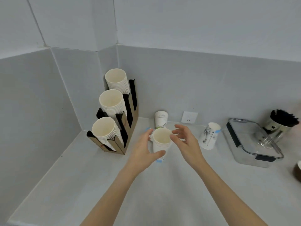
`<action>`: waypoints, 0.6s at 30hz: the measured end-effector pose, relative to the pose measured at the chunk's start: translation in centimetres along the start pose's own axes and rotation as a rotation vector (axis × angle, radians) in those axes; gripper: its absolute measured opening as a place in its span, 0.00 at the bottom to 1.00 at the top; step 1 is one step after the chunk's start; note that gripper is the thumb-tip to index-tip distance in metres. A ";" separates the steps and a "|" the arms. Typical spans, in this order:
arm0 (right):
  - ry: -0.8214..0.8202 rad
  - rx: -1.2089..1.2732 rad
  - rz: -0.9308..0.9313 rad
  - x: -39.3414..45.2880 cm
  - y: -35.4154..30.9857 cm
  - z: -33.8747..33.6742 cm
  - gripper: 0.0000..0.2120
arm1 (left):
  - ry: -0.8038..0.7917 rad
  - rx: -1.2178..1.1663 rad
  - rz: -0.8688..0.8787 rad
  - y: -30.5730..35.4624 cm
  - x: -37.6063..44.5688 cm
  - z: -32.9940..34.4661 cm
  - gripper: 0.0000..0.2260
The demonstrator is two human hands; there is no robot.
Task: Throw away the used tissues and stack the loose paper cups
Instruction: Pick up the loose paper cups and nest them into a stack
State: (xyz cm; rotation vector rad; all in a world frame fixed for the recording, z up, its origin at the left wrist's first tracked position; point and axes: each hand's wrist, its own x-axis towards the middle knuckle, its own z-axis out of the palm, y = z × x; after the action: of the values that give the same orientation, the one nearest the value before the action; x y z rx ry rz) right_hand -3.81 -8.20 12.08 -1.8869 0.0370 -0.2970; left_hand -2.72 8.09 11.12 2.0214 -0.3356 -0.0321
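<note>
A short stack of white paper cups [161, 139] stands upright on the counter [114, 185], mouth up. My left hand [144, 150] wraps around it from the left, with the thumb across its front. My right hand [186, 141] hovers just right of the rim with its fingers spread, holding nothing. Behind the stack a single printed cup [161, 119] stands upside down by the wall. Another printed cup [210, 136] sits tilted to the right. No tissue is in view.
A cardboard cup holder [128, 128] with three tall cup stacks fills the left corner. A lidded glass container [254, 144] and a metal pot of black stirrers [280, 123] stand at the right. A wall socket [189, 117] is behind the cups.
</note>
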 end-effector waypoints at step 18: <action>-0.074 0.045 0.518 10.6 13.0 0.3 0.27 | 0.049 0.087 -0.170 -5.3 8.9 7.3 0.47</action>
State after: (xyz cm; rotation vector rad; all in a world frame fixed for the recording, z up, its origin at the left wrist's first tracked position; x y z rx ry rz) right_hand 8.05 -14.08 1.79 -1.7708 0.4572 0.1257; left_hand 5.81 1.71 4.15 2.1292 -0.1351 -0.0745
